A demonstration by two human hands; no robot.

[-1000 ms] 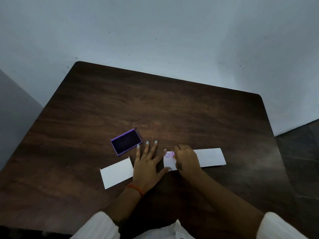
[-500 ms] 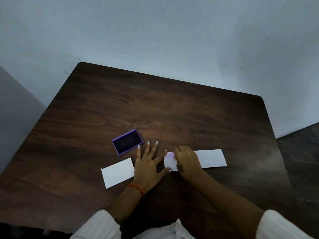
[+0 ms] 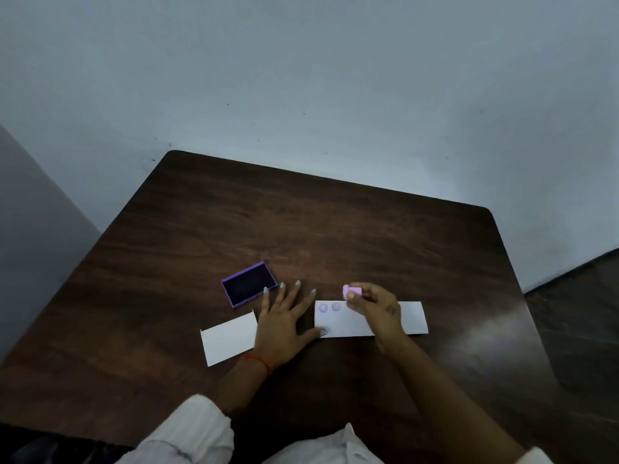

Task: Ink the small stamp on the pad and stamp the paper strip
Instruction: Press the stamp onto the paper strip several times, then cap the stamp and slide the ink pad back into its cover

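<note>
A white paper strip lies on the dark wooden table and carries two faint purple round prints near its left end. My right hand hovers over the strip's middle, pinching a small pink stamp lifted off the paper. My left hand lies flat with fingers spread, thumb tip on the strip's lower left corner. A purple-framed ink pad with a dark face sits open just left of my left fingers.
A second white paper piece lies left of my left wrist. The table's far edge meets a pale wall. Dark floor shows past the right edge.
My right hand has lifted the stamp off the strip and moved right, uncovering a second purple print beside the first. My left hand has stayed flat in place.
</note>
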